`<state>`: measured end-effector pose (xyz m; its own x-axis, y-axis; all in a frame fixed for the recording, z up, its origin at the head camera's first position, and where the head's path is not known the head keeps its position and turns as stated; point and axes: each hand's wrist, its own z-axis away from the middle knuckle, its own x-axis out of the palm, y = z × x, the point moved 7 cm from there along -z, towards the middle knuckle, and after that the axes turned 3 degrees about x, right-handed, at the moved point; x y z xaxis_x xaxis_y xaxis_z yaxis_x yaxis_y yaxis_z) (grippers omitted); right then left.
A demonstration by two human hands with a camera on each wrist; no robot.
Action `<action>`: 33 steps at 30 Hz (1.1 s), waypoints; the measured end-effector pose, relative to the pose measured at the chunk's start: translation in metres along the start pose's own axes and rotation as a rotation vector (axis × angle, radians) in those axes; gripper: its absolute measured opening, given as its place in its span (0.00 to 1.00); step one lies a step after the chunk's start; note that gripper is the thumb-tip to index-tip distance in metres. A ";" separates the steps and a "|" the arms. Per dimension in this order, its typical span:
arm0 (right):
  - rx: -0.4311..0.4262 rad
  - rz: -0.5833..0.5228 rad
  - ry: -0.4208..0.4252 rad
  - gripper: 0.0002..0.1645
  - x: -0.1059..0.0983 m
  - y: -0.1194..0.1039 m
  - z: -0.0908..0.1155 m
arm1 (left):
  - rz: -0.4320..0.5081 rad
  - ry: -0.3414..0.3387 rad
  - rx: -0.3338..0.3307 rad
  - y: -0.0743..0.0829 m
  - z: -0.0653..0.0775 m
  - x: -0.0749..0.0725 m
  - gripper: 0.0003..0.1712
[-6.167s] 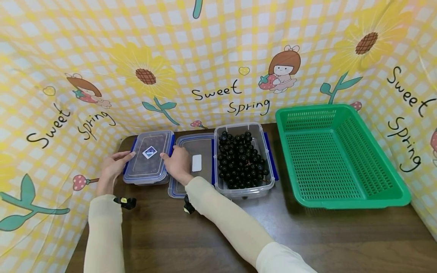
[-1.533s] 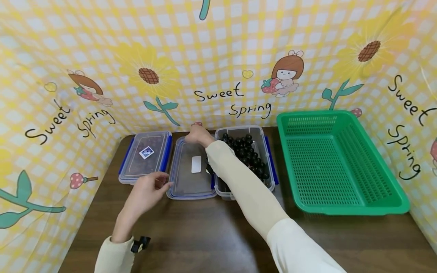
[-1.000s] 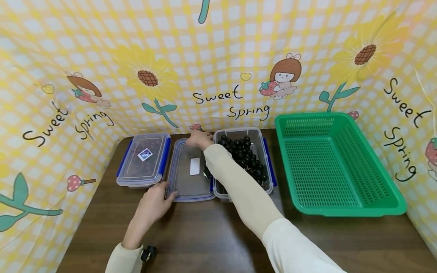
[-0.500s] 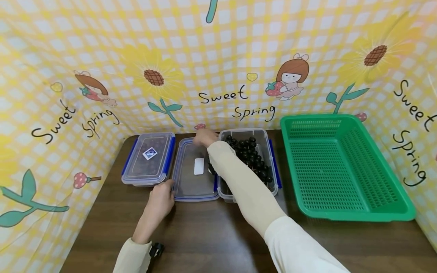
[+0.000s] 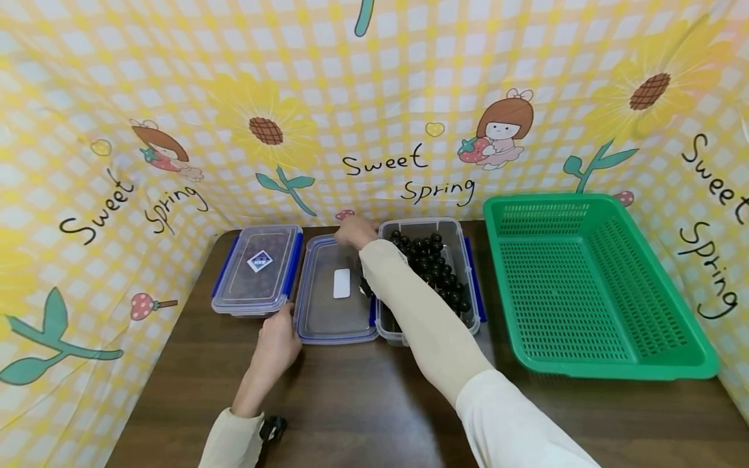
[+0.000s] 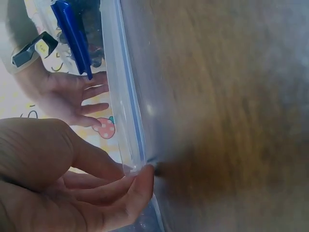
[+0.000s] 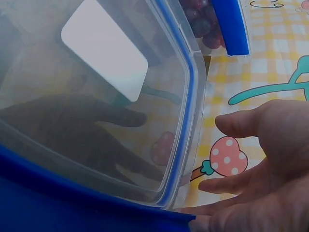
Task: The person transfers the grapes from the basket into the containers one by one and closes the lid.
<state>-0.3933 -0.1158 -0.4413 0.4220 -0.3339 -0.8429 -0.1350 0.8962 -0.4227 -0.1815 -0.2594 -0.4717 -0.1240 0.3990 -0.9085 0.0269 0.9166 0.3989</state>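
Observation:
A clear lid [image 5: 322, 312] with a blue seal and a white label lies flat on the table between two plastic boxes. My left hand [image 5: 277, 341] pinches its near left corner; in the left wrist view thumb and fingertips [image 6: 142, 186] meet on the lid's edge. At the far edge is my right hand [image 5: 357, 232], its fingers spread in the right wrist view; the lowest ones reach the lid's far corner, by its blue clasp [image 7: 96, 203]. Right of the lid stands an uncovered box [image 5: 393, 336] of dark grapes [image 5: 430, 260], partly hidden by my right forearm.
A lidded box [image 5: 242, 286] with blue clasps and dark fruit inside stands left of the loose lid. The green basket [image 5: 614, 370] is on the right. A checked cloth [image 5: 374, 84] hangs behind the brown table [image 5: 363, 403].
Both hands have left the lidded box at left for the loose lid. Over the last second and a half, my left hand has closed on its near left corner; my right stays at the far edge.

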 end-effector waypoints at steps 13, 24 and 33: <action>-0.009 -0.059 0.009 0.26 -0.010 0.005 0.002 | 0.046 0.023 -0.009 0.005 0.006 -0.015 0.20; -0.064 0.012 -0.047 0.23 -0.009 0.004 -0.014 | 0.060 0.043 -0.005 0.007 0.007 -0.027 0.24; 0.033 0.205 -0.134 0.22 -0.011 -0.002 0.003 | 0.082 0.129 0.057 0.015 0.010 -0.032 0.23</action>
<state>-0.3951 -0.1125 -0.4301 0.5042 -0.1043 -0.8572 -0.2016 0.9511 -0.2342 -0.1668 -0.2577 -0.4379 -0.2458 0.4693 -0.8482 0.0981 0.8826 0.4599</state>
